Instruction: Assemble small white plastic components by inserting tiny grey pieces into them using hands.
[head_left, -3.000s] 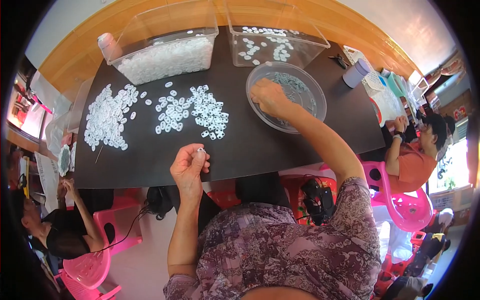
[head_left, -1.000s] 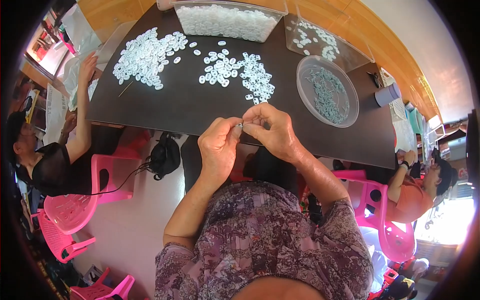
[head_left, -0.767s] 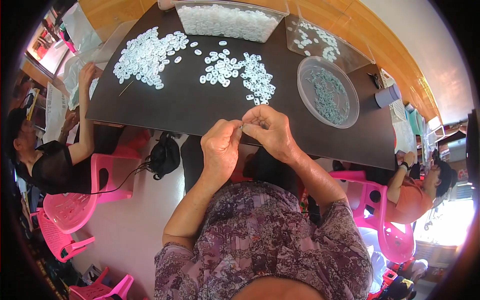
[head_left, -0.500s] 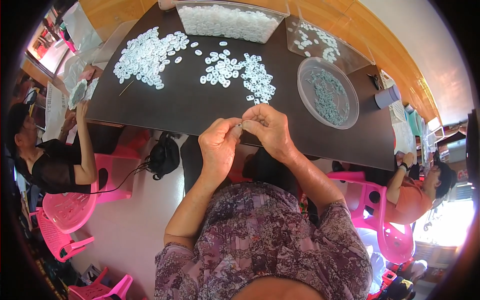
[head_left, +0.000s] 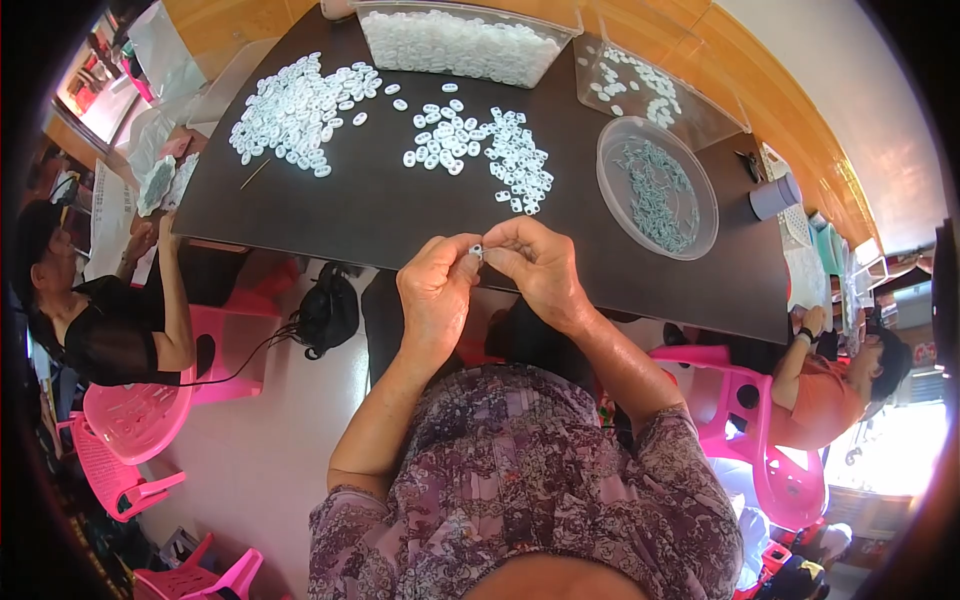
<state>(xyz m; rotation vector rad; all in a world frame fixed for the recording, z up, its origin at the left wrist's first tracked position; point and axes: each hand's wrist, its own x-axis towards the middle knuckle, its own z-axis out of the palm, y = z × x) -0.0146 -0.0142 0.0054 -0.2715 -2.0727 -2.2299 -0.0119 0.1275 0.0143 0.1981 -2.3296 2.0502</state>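
Observation:
Just off the table's near edge, my left hand (head_left: 437, 283) pinches a small white plastic piece (head_left: 477, 250) with a dark hole between thumb and forefinger. My right hand (head_left: 537, 260) meets it from the other side, thumb and fingertips pressed together right against the piece. What those right fingertips hold is too small to tell. Beyond my hands lie a heap of small white rectangular pieces (head_left: 519, 160) and, left of it, a loose group of white oval pieces (head_left: 441, 137). A round clear tub (head_left: 708, 205) to the right holds many thin grey-green metal parts (head_left: 655, 195).
A bigger heap of white ovals (head_left: 295, 110) covers the table's (head_left: 340, 215) far left, near a thin stick (head_left: 254, 175). Behind stand a full clear bin (head_left: 460, 65) and another bin (head_left: 690, 120) with scattered pieces. A purple-grey cup (head_left: 773, 197) stands far right. People sit at both sides.
The white piece now shows more clearly between my fingertips, and my right fingers have shifted slightly back from it. The heaps and containers look the same.

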